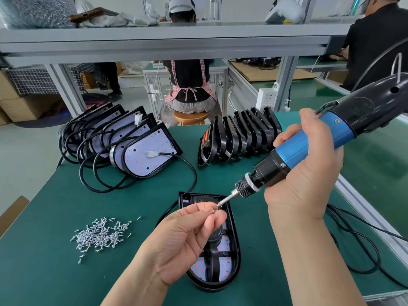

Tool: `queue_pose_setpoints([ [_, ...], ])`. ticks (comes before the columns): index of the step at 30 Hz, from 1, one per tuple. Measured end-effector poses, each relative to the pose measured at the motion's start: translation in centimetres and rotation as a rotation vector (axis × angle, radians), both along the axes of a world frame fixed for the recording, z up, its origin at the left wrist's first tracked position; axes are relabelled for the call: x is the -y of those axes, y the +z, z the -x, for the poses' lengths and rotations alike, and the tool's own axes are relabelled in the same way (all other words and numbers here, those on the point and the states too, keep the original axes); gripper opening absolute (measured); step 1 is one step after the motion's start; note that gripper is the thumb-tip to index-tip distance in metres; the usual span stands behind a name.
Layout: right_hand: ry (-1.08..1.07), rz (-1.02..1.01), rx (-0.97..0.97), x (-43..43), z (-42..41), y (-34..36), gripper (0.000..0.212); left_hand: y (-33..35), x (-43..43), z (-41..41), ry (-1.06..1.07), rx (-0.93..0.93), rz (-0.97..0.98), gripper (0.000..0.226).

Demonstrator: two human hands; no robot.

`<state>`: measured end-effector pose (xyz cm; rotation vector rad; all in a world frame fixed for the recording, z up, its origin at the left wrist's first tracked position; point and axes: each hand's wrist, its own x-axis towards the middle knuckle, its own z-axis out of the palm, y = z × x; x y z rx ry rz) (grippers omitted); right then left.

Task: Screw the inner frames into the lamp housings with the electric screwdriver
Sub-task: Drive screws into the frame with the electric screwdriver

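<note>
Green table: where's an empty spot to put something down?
Bare mat is in the near left corner, in front of the screw pile, and in a strip between that pile and the wired lamp housings behind it. Crowded: the stacked inner frames at the back, the open housing in the middle, the black cables on the right.

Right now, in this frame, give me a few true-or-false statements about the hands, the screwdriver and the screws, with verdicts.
1. The right hand grips the electric screwdriver. True.
2. The left hand holds nothing. False: it pinches a screw at the bit tip.
3. The pile of screws lies right of the lamp housing. False: it lies to its left.
4. An inner frame sits in the lamp housing. True.
</note>
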<state>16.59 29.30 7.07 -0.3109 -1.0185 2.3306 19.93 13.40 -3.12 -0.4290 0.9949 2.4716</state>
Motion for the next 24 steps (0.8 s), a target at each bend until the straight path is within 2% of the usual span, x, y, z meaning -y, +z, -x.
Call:
queue_pose_setpoints([
  [3,0.013,-0.049,0.047,-0.1,0.0,0.0,0.023,0.1,-0.3,0.0,-0.006,-0.011,0.009,0.01],
  [5,0.002,-0.024,0.008,0.1,-0.1,-0.1,0.021,0.1,-0.5,0.1,0.0,0.01,-0.018,0.01],
  [10,-0.014,-0.012,0.009,0.3,0.0,-0.6,0.023,0.2,-0.6,0.1,0.02,0.077,-0.143,0.02],
  [16,-0.04,0.008,-0.035,0.4,0.3,-1.2,0.021,0.3,-0.7,0.0,0.027,0.068,-0.169,0.022],
  [24,-0.045,-0.028,-0.089,0.2,0.4,-2.2,0.018,-0.5,-1.2,-0.1,0.084,-0.033,-0.028,0.015],
])
